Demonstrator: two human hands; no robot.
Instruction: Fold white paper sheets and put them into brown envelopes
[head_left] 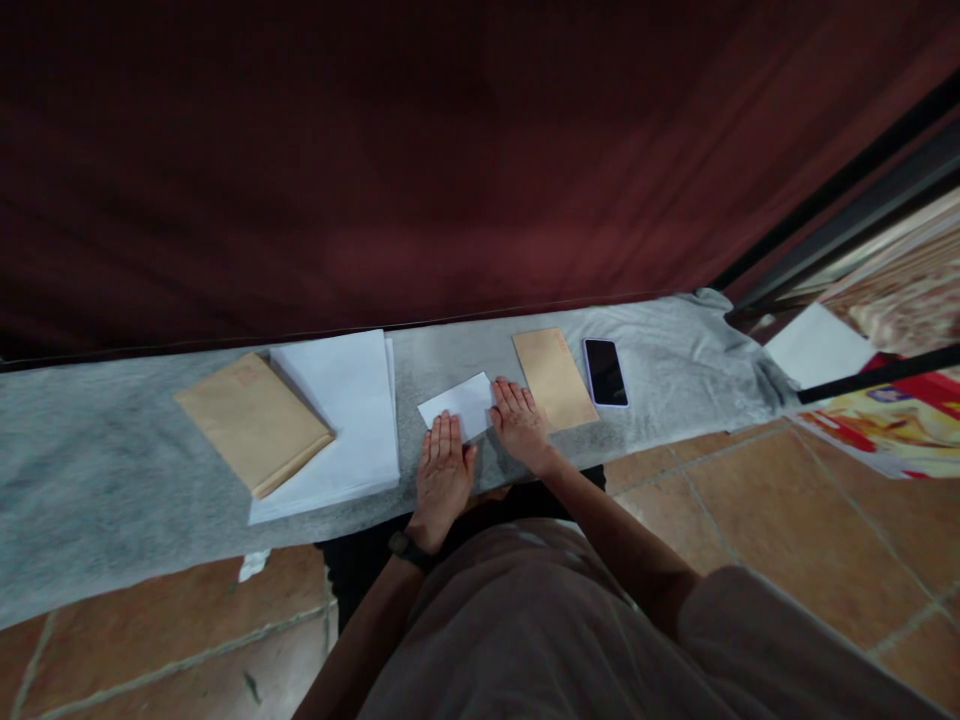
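A small folded sheet of white paper (466, 402) lies on the grey cloth in front of me. My left hand (444, 462) rests flat with its fingertips on the paper's near left edge, fingers stretched out. On the paper's right end lie the fingertips of my right hand (517, 420), its fingers also extended. Just beyond that hand is a single brown envelope (556, 380), its near left edge beside my fingers. Left of my hands is a stack of white paper (352, 400), with a pile of brown envelopes (251, 420) lying partly over it.
A phone (605, 372) with a dark screen lies right of the single envelope. Grey cloth (90, 470) covers the narrow table, and a dark red curtain (450, 180) hangs behind it. At the right stand a dark metal frame (832, 210) and a colourful printed package (892, 420).
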